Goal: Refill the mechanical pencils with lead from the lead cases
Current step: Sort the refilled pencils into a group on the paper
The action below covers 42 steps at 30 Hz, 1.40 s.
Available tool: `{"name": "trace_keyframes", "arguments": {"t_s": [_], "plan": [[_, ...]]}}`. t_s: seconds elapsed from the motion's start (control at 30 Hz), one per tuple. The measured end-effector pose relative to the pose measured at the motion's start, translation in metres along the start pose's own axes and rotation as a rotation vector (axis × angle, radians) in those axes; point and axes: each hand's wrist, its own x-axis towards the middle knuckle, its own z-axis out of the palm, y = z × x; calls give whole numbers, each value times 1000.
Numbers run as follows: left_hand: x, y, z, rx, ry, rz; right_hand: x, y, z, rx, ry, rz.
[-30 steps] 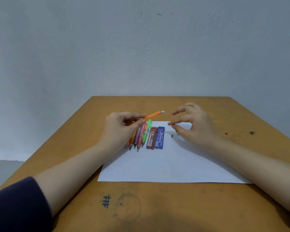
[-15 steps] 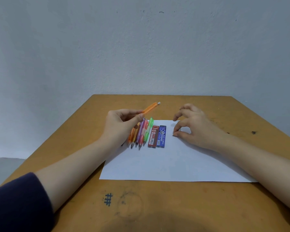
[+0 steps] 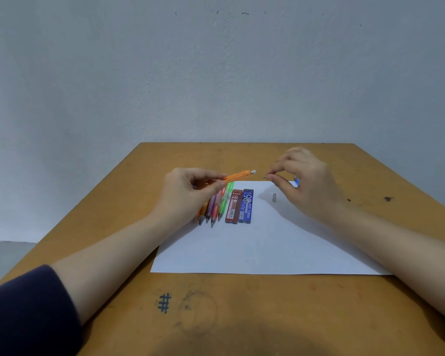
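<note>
Above the white paper sheet's (image 3: 267, 247) far edge, the left hand (image 3: 188, 194) pinches an orange mechanical pencil (image 3: 238, 175), its back end aimed at the right hand (image 3: 306, 183), whose thumb and forefinger pinch a tiny grey piece (image 3: 263, 177) (too small to name). On the sheet's far left lie the spare pencils (image 3: 216, 206), the red lead case (image 3: 233, 206) and the blue lead case (image 3: 246, 206); a grey cap (image 3: 274, 197) stands just right of them.

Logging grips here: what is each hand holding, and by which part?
The left hand grips the orange pencil by its lower barrel, cap end free. The right hand pinches a tiny dark item, unidentifiable.
</note>
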Motion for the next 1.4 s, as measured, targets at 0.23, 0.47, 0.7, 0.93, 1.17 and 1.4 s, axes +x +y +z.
{"name": "trace_keyframes", "arguments": {"t_s": [0.23, 0.47, 0.7, 0.93, 1.17, 1.4], "plan": [[0, -1, 1, 44, -32, 82, -2, -2, 2, 34, 19, -15], [0, -3, 1, 75, -42, 105, -2, -1, 4, 28, 34, -33], [0, -4, 1, 98, -64, 151, -1, 1, 5, 44, 22, -54], [-1, -3, -1, 112, -44, 196, 0, 0, 4, 31, 25, -90], [-2, -4, 0, 142, -13, 217, -1, -2, 4, 15, 0, -117], [-4, -4, 1, 124, -10, 288, -2, -5, 4, 73, 14, -45]]}}
